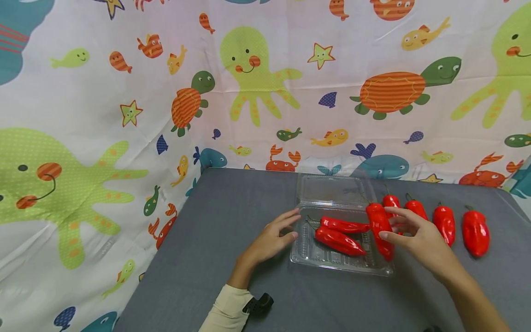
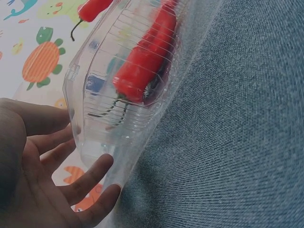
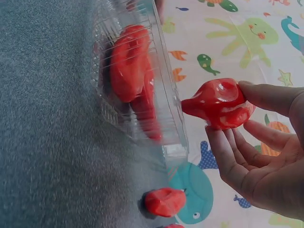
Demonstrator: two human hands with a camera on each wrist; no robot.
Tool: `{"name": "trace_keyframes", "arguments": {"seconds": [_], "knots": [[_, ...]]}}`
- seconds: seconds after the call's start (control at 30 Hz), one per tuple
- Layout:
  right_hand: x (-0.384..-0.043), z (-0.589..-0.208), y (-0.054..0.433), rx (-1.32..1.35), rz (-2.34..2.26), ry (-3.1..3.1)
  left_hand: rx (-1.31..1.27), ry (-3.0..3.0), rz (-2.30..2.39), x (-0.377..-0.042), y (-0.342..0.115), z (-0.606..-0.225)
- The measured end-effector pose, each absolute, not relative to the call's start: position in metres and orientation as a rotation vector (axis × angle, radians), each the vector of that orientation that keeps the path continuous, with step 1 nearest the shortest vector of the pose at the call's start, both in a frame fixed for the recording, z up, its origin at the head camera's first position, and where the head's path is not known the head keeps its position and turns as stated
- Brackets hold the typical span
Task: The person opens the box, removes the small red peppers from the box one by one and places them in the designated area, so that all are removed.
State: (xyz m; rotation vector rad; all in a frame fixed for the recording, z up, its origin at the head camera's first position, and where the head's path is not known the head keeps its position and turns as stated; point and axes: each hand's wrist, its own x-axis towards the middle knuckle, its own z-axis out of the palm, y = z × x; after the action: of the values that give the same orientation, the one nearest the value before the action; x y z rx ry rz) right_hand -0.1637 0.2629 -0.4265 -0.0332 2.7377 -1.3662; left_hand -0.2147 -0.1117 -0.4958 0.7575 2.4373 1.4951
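A clear plastic clamshell box (image 1: 304,260) lies with its lid (image 1: 332,189) folded back, and two red peppers (image 1: 338,241) rest inside it. My right hand (image 1: 419,235) pinches another red pepper (image 3: 221,104) between thumb and fingertips, above the box's right side. Its pointed end faces the box in the right wrist view. At the box's left edge is my left hand (image 1: 271,237), fingers spread and loosely bent; its fingertips (image 2: 105,164) touch or nearly touch the plastic wall.
Several more red peppers (image 1: 475,233) stand in a row on the grey table (image 1: 232,207), right of the box. Behind and to the left hangs a sea-animal printed cloth (image 1: 282,60). A black strap device (image 1: 259,304) sits at the left wrist.
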Motion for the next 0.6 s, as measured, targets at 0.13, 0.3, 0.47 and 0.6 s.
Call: {"name": "trace_keyframes", "arguments": {"seconds": [0.13, 0.3, 0.47, 0.6], "knots": [[-0.159, -0.426, 0.27, 0.013, -1.384, 2.713, 0.759, 2.433, 1.502, -0.215, -0.111, -0.496], [-0.156, -0.427, 0.278, 0.052, -1.369, 2.711, 0.748, 2.436, 1.498, -0.215, -0.112, -0.496], [-0.151, -0.432, 0.288, 0.096, -1.358, 2.708, 0.754, 2.437, 1.496, -0.215, -0.112, -0.496], [-0.147, -0.434, 0.297, 0.129, -1.335, 2.702, 0.763, 2.44, 1.493, -0.215, -0.111, -0.496]]}}
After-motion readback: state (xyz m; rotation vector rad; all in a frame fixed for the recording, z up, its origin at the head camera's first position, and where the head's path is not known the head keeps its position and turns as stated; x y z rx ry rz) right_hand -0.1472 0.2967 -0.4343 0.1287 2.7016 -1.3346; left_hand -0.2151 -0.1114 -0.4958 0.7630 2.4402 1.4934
